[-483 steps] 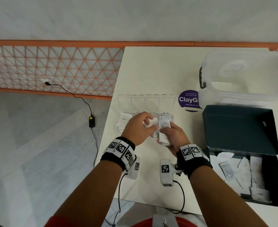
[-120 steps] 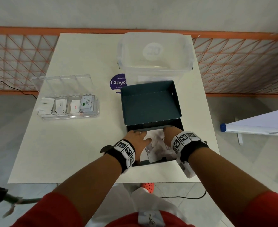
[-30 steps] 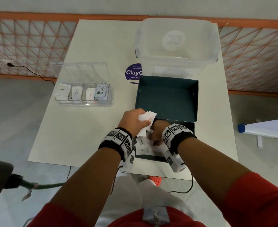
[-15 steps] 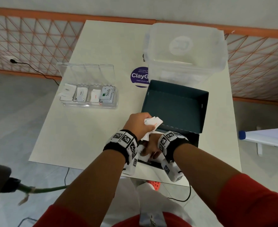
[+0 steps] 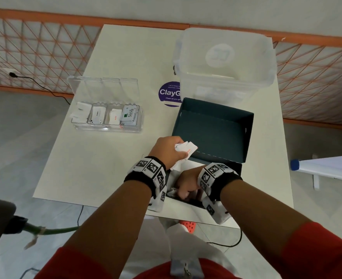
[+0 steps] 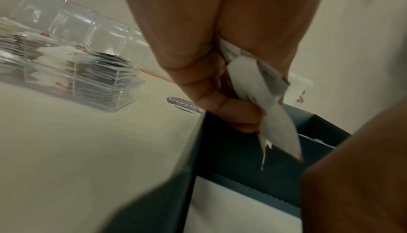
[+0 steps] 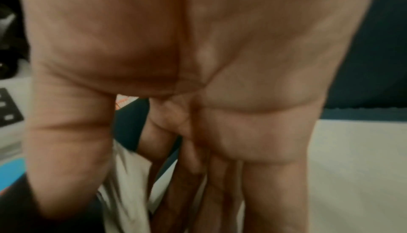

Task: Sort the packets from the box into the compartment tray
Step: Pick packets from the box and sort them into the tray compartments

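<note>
Packets [image 5: 183, 150] sit bunched in the left hand [image 5: 167, 151], fingers curled round them just over the box's [image 5: 216, 127] left edge, likely so one trip fills several slots. The right hand [image 5: 186, 183] reaches down inside the box among loose packets, fingers mostly straight; whether it grips any I cannot tell. The tray [image 5: 107, 128] waits, lid open, well left of the box.

I've got a bunch of white packets [image 5: 184, 150] with red print bunched in the left hand [image 5: 167, 151], above the dark teal box [image 5: 214, 129], whose lid stands open. More white packets [image 5: 173, 191] lie in the box bottom, around the right hand [image 5: 186, 183]. Over on the left of the desk, the clear compartment tray [image 5: 107, 128] sits lid-up, all four compartments stacked, the rightmost topped by a green-and-white Stevia packet [image 5: 129, 116].
</note>
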### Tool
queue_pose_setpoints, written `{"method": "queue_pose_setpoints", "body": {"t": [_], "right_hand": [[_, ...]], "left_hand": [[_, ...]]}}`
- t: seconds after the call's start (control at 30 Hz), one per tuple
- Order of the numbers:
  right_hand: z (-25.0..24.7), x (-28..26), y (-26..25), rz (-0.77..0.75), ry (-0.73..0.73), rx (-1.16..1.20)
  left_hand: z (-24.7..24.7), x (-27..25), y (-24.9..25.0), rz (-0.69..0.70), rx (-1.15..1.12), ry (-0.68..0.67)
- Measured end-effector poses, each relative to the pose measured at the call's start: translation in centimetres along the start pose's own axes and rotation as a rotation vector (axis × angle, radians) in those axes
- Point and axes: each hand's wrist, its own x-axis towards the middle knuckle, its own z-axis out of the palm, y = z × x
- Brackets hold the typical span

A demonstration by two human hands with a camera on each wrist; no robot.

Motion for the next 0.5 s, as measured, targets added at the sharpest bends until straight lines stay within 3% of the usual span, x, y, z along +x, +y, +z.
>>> {"method": "queue_pose_setpoints", "body": {"t": [0.13, 0.23, 0.5], "right_hand": [[-0.1, -0.4, 0.7, 0.010, -0.076, 0.204], [-0.3, -0.6, 1.2, -0.032, -0.098, 0.212], [0.0, -0.9, 2.2, -0.128, 0.056, 0.301]], "left_hand": [[0.1, 0.0, 0.1, 0.001, 0.027, 0.005], [0.2, 0.0, 0.2, 0.007, 0.040, 0.005], [0.3, 0.0, 0.1, 0.005, 0.060, 0.009]]}}
